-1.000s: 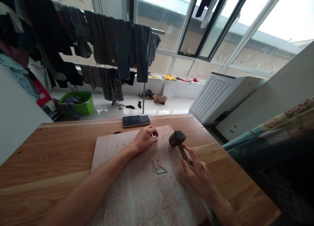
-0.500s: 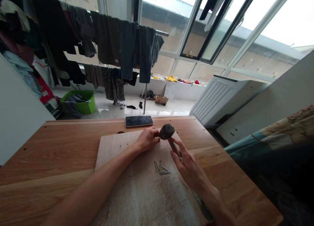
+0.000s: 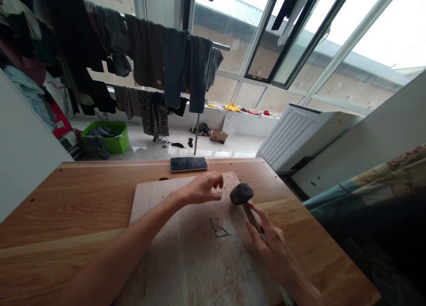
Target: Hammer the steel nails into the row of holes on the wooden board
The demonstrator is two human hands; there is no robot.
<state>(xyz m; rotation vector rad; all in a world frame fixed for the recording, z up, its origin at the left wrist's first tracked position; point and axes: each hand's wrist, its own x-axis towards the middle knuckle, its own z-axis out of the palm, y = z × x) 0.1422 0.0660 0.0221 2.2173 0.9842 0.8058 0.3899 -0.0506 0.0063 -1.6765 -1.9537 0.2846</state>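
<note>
My right hand grips the wooden handle of a hammer with a rounded dark head. The head is over the right side of a pale wooden board. Above the far part of the board, my left hand has its thumb and fingers apart, with nothing visible between them. A thin upright shape, perhaps a nail, shows just right of those fingers; it is too small to be sure. Several loose nails lie in a small group on the board between my hands.
Under the board is a brown wooden table, with a dark phone near its far edge. Beyond stand a green basin of clothes and a rack of hanging laundry. A curtain hangs at the right.
My left hand has opened and drawn slightly back from the spot where its fingers were pinched. My right hand has shifted the hammer right and nearer to me.
</note>
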